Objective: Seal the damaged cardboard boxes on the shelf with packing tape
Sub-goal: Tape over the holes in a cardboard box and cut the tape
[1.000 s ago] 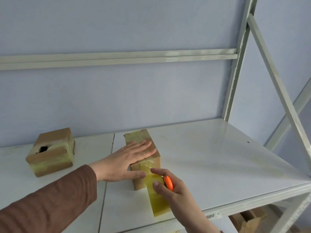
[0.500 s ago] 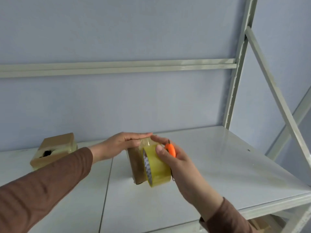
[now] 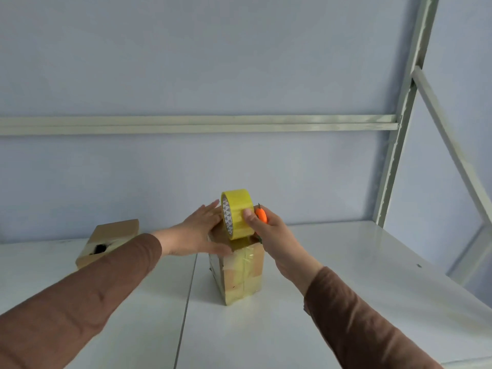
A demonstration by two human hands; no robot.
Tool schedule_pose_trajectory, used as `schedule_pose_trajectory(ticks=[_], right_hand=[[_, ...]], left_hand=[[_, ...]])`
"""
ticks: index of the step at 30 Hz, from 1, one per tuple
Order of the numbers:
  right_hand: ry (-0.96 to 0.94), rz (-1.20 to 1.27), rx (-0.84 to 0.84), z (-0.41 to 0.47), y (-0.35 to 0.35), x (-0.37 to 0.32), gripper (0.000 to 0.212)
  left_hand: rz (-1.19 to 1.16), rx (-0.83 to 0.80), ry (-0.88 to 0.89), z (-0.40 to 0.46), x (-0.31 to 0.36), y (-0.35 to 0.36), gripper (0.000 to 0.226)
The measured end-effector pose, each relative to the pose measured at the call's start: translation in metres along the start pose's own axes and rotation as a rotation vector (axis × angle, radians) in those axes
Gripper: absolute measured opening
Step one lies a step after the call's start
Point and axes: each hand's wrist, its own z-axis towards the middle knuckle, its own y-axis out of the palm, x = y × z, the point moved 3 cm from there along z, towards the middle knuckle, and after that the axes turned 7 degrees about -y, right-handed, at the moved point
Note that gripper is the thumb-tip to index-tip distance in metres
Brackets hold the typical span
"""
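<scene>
Shelf board (image 3: 346, 275), white and glossy, stretches bare to the right of the cardboard box (image 3: 241, 272), as far as the grey upright post (image 3: 399, 145) and its slanting brace at the edge; a seam runs down the board just left of the box. Nearer the wall on the left sits a second box (image 3: 106, 242) with a dark hole in its top, well apart from the first. Both sleeves are cut off by the frame's lower edge. The box's top is mostly hidden under the hands. The left hand (image 3: 197, 233) lies flat with straight fingers on the box's top. The right hand (image 3: 269, 230) grips the yellow tape roll (image 3: 237, 214) standing on edge atop the box, with an orange cutter (image 3: 261, 214) tucked in its palm. Yellowish tape already bands the front.
</scene>
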Motion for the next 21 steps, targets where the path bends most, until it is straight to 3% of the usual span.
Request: schedule_pose_trajectory(ticks=[2, 5, 8, 11, 13, 16, 18, 21], right_hand=[[-0.010, -0.004, -0.065, 0.003, 0.003, 0.003, 0.052], [-0.033, -0.072, -0.152, 0.004, 0.003, 0.009, 0.035], [-0.053, -0.009, -0.079, 0.006, -0.004, 0.006, 0.023], [-0.049, 0.061, -0.006, -0.003, -0.009, -0.007, 0.035], [-0.008, 0.062, 0.017, -0.019, -0.011, -0.006, 0.041], [0.114, 0.030, 0.000, -0.056, -0.010, 0.012, 0.027], [0.191, -0.007, -0.010, -0.079, -0.011, 0.029, 0.023], [0.259, -0.030, 0.027, -0.092, -0.018, 0.054, 0.025]], left_hand=[[-0.074, 0.018, -0.010, 0.003, 0.004, 0.006, 0.120], [-0.222, 0.062, -0.076, 0.005, -0.002, 0.014, 0.113], [-0.249, 0.081, -0.069, 0.005, -0.012, 0.017, 0.102], [-0.296, 0.072, -0.066, 0.008, -0.018, 0.021, 0.088], [-0.269, 0.078, -0.042, 0.012, -0.016, 0.024, 0.079], [-0.191, 0.133, -0.066, 0.014, -0.019, 0.027, 0.079], [-0.119, 0.198, 0.007, 0.013, -0.018, 0.030, 0.079], [-0.073, 0.172, 0.112, 0.012, -0.012, 0.031, 0.072]])
